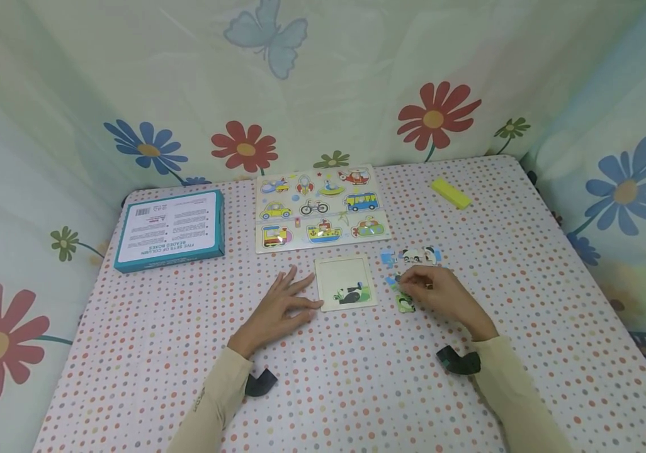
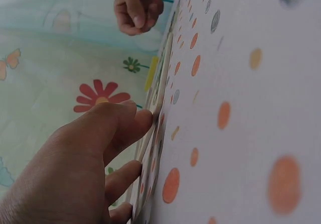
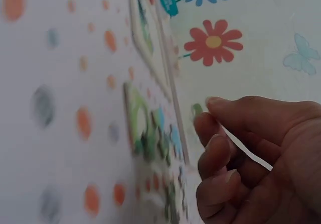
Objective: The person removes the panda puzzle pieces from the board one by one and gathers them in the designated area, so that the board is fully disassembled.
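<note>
A square puzzle tray [image 1: 342,275] lies in front of me, with a panda piece [image 1: 351,293] set in its lower right. My left hand [image 1: 280,308] is spread at the tray's left side, thumb tip at its lower left corner and a fingertip by its left edge. To the right of the tray, my right hand [image 1: 439,292] hovers over loose puzzle pieces, its fingers loosely bent and nothing visible between them. Beneath its fingertips is a green puzzle piece [image 1: 405,304]. Farther back lie a panda-face piece [image 1: 412,255] and a blue piece [image 1: 388,257].
Behind the tray lies a larger vehicle puzzle board [image 1: 323,211]. A teal-edged box [image 1: 171,228] lies at the back left, a yellow block [image 1: 450,193] at the back right. The dotted tablecloth [image 1: 345,377] covers the table; a flowered curtain [image 1: 181,82] hangs behind.
</note>
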Demonstrator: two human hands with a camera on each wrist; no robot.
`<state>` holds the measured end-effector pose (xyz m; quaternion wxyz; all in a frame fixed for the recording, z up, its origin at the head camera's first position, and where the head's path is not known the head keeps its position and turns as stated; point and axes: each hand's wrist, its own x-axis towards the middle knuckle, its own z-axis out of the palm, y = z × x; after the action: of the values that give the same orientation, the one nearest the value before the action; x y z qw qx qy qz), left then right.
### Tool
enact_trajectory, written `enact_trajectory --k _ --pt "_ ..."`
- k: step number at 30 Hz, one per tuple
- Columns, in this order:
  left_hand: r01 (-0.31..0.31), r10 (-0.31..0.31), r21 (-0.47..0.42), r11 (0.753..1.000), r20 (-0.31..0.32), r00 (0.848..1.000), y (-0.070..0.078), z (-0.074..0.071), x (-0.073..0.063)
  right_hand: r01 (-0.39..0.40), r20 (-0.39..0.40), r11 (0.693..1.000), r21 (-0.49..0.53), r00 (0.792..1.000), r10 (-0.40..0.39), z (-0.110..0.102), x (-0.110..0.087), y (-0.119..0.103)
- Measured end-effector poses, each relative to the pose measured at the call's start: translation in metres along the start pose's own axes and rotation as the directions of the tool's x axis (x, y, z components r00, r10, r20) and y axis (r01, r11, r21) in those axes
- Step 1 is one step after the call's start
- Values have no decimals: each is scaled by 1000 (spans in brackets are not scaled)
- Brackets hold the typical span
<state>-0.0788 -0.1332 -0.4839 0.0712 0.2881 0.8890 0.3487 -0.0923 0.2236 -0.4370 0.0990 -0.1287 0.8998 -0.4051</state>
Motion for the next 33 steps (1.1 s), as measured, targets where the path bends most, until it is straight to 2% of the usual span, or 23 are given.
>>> enact_trajectory --k 9,12,18,23,29,33 --pt "-5 5 22 1000 -14 1000 2 0 4 97 -58 982 162 994 -89 11 30 -26" --pt "0 -1 41 999 2 1000 4 1 5 127 -48 970 208 992 -119 24 35 -31" --pt "-35 31 85 996 56 998 5 3 8 118 11 964 239 992 -124 52 37 -37" --pt "-44 38 104 994 58 998 4 4 7 102 26 969 224 994 -111 66 37 -32" --pt "-51 45 124 991 58 997 4 4 6 104 29 980 172 993 -110 71 38 -30" --pt "-59 53 120 991 47 997 3 4 6 159 36 980 121 986 -165 72 40 -31"
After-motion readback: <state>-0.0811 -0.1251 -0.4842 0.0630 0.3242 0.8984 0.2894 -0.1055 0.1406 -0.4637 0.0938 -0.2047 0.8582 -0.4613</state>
